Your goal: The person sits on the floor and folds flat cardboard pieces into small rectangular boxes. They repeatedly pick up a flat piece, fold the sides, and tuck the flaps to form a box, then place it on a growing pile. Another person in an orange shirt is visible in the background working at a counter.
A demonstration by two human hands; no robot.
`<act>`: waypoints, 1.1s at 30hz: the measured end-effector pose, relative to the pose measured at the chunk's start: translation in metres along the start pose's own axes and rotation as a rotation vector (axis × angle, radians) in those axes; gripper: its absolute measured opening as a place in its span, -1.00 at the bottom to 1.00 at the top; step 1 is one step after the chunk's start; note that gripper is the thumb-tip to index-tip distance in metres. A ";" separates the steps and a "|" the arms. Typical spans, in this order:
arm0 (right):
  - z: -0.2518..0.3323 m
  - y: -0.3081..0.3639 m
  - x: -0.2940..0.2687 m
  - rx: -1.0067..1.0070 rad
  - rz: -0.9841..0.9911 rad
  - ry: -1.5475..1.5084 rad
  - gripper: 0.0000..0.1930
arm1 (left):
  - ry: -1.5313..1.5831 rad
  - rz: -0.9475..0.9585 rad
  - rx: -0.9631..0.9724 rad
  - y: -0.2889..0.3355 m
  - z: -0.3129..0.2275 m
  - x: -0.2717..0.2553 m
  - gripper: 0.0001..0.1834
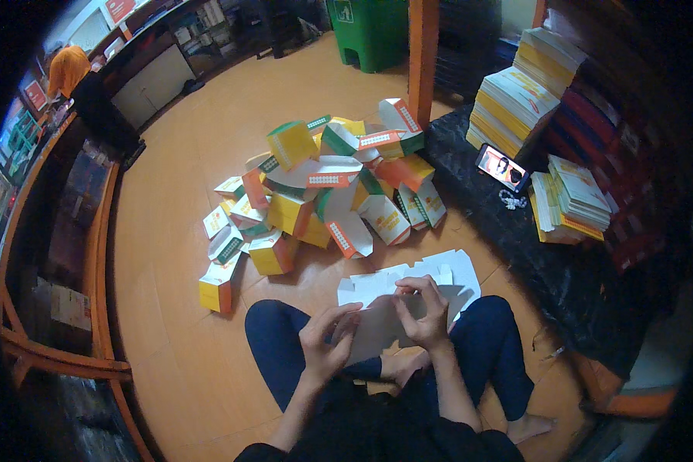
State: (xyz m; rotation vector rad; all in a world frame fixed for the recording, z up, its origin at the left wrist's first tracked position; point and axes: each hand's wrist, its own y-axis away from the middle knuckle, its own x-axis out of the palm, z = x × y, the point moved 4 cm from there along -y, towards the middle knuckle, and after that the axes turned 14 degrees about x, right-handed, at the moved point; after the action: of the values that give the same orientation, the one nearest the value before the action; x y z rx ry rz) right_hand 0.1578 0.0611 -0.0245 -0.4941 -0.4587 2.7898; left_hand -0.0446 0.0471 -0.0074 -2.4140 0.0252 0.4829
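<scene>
I sit cross-legged on the floor with a cardboard box blank (373,333) between my hands, its plain pale side toward me. My left hand (329,340) pinches the blank's left edge between thumb and fingers. At the other edge, my right hand (425,314) has its thumb and fingertips closed on the cardboard. Just beyond my hands, white unfolded blanks (460,269) lie on the floor with their flaps spread. A heap of folded boxes (291,212) in yellow, green, orange and white stands farther off, tumbled over one another.
On a black-covered ledge at right stand stacks of flat printed cardboard (513,104), with a smaller stack (574,192) nearer. A lit phone (503,168) leans between them beside a beaded string (512,200). A green bin (368,35) stands behind; a person (92,100) is at far left.
</scene>
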 end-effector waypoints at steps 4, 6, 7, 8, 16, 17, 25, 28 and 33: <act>0.011 -0.002 -0.004 -0.090 0.126 0.064 -0.78 | -0.137 0.017 0.167 -0.010 -0.020 -0.009 -0.67; 0.017 -0.004 -0.007 -0.142 0.099 0.125 -0.80 | -0.044 0.085 0.114 -0.011 -0.024 -0.008 -0.66; 0.020 -0.004 -0.008 -0.146 0.080 0.156 -0.81 | -0.030 0.163 0.143 -0.011 -0.027 -0.009 -0.64; 0.024 -0.003 -0.010 -0.150 0.062 0.187 -0.82 | -0.013 0.246 0.164 -0.011 -0.030 -0.011 -0.63; 0.063 0.010 -0.016 -0.292 0.070 0.308 -0.68 | -0.010 0.154 0.196 -0.016 -0.046 -0.008 -0.63; 0.068 0.012 -0.016 -0.311 0.081 0.308 -0.64 | 0.046 0.074 0.084 -0.014 -0.047 -0.007 -0.66; 0.078 0.025 -0.012 -0.314 0.127 0.239 -0.64 | 0.038 0.125 -0.060 -0.020 -0.050 -0.009 -0.83; 0.071 0.022 -0.006 -0.321 0.078 0.256 -0.68 | -0.002 0.107 -0.084 -0.020 -0.048 -0.007 -0.83; 0.073 0.013 -0.015 -0.312 -0.133 0.316 -0.69 | -0.397 -0.060 0.208 -0.017 -0.066 -0.001 -0.82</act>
State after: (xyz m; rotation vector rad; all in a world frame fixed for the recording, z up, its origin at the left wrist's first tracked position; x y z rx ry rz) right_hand 0.1419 0.0260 0.0403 -0.9185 -0.8224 2.4605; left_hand -0.0204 0.0193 0.0503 -2.0745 -0.1617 0.8770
